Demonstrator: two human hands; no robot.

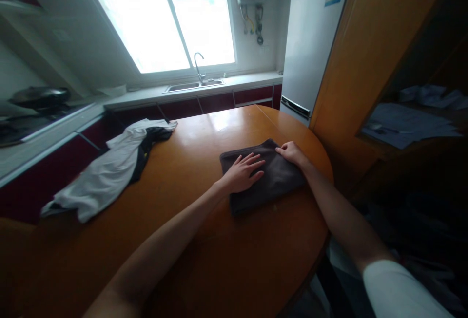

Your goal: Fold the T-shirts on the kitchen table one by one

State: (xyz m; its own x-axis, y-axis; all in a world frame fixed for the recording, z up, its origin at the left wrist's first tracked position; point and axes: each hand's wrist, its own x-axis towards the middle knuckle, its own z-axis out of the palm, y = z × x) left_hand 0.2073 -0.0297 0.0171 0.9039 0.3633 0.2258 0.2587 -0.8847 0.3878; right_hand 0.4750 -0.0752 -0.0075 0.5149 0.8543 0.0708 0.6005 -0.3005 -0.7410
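A dark brown cloth (268, 177) lies folded flat on the round wooden table (204, 259), toward its right edge and near the person. Folded, it makes a rough rectangle whose long axis runs from the near left corner up toward the far right, so its far short edge points toward the fridge (310, 40) and its near edge toward the person. Its surface looks soft and matte, fairly smooth, with one plain colour and slightly rounded corners; the near-left corner sits a little thicker where the layers stack. The left hand (243, 172) rests palm down on the cloth's left half, fingers spread and straight, pressing flat rather than gripping anything. The right hand (292, 153) lies on the cloth's far right corner, fingers loosely bent over the edge; whether it pinches the fabric cannot be told. Well apart, on the table's left side, a crumpled white garment (109, 172) with a dark piece tucked in it hangs partly over the rim. Beyond the table a counter holds a sink (193, 84) with a tap under a bright window (164, 16).
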